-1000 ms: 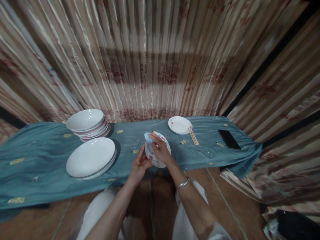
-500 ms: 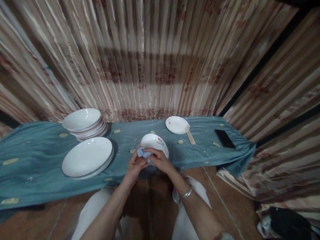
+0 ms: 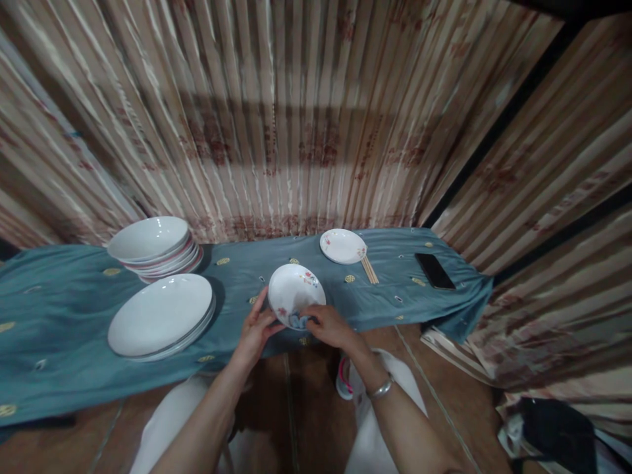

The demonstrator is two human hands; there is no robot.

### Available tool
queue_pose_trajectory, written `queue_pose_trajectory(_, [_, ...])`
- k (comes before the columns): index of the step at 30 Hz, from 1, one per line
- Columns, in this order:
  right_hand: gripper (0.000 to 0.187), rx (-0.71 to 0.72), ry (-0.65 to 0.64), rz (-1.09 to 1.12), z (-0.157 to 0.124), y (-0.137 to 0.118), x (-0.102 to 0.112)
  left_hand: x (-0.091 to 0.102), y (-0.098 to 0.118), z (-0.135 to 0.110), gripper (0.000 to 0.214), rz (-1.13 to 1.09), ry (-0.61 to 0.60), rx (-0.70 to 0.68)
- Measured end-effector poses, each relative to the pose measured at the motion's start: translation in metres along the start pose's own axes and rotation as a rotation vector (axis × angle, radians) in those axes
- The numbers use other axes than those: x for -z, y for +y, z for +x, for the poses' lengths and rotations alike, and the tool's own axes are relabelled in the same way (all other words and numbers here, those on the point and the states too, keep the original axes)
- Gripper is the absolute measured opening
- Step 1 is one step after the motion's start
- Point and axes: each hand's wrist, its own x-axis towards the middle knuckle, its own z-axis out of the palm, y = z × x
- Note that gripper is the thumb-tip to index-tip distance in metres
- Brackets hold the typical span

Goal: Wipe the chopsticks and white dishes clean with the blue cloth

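Observation:
A small white plate [image 3: 291, 289] with a floral print lies in front of me near the cloth's front edge. My left hand [image 3: 255, 330] grips its left rim, fingers along the side and thumb at the near edge. Pinched in the fingers of my right hand [image 3: 330, 325] is a crumpled blue cloth [image 3: 297, 320], pressed on the near inner part of the plate. A silver bangle is on the right wrist.
To the left stand a stack of white bowls [image 3: 148, 238] and a stack of large oval plates [image 3: 160, 316]. Further back lie floral plates [image 3: 343, 245], chopsticks [image 3: 369, 270] and a black phone [image 3: 434, 270] on the teal tablecloth [image 3: 237, 289]. A pleated curtain [image 3: 296, 118] hangs behind.
The blue cloth has gone from between both hands down onto the plate, in my right hand alone. My left hand has let go of the cloth and taken the plate's rim.

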Motion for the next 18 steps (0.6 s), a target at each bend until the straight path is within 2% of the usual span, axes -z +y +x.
queue_pose_trajectory(3, [0.028, -0.008, 0.033, -0.107, -0.002, 0.002, 0.0, 0.0, 0.002, 0.001, 0.11, 0.008, 0.007, 0.012])
queue_pose_trajectory(7, [0.022, 0.056, 0.039, -0.063, -0.005, 0.002, 0.0, 0.002, 0.0, 0.002, 0.116, -0.001, 0.021, 0.0])
queue_pose_trajectory(11, [0.037, 0.07, -0.008, -0.127, -0.007, -0.003, -0.003, 0.007, -0.003, 0.003, 0.119, -0.005, 0.02, 0.009])
queue_pose_trajectory(15, [0.02, 0.117, -0.021, -0.244, -0.007, -0.01, -0.006, 0.013, -0.013, 0.006, 0.12, -0.011, 0.042, 0.001])
queue_pose_trajectory(18, [0.017, 0.14, 0.011, -0.276, -0.005, -0.013, -0.004, 0.02, -0.021, 0.011, 0.117, 0.065, 0.066, -0.057])
